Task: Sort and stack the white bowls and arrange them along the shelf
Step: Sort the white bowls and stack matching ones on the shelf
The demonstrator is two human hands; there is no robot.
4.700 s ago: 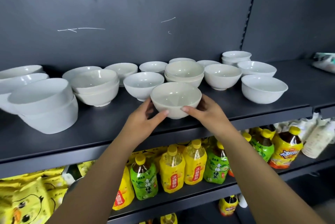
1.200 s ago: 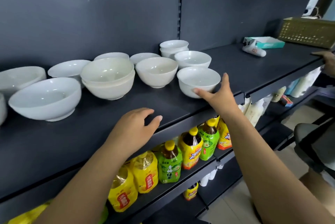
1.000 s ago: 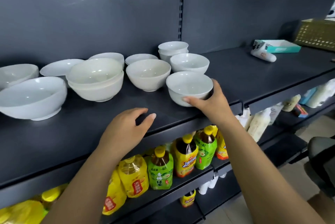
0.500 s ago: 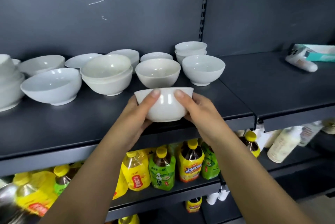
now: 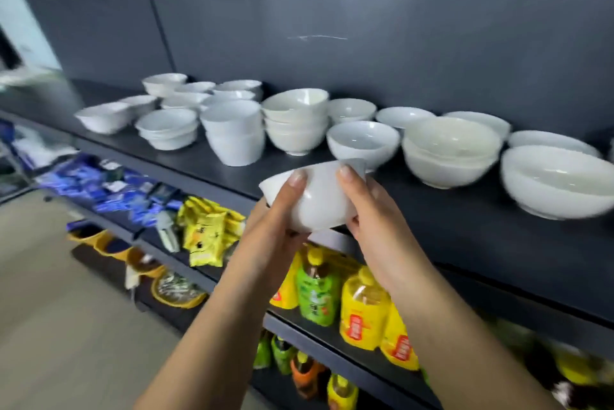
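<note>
Above the shelf (image 5: 465, 243), the left hand (image 5: 282, 210) and right hand (image 5: 368, 207) grip a tilted bowl (image 5: 319, 200), covering its underside; the far bowls blur.

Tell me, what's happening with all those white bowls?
A person is sorting bowls on a dark shelf. Their bare hands hold one white bowl in front of it, left grip on one side, right grip on the other. More bowls sit on the shelf, some in stacks. Drink bottles stand below.
</note>
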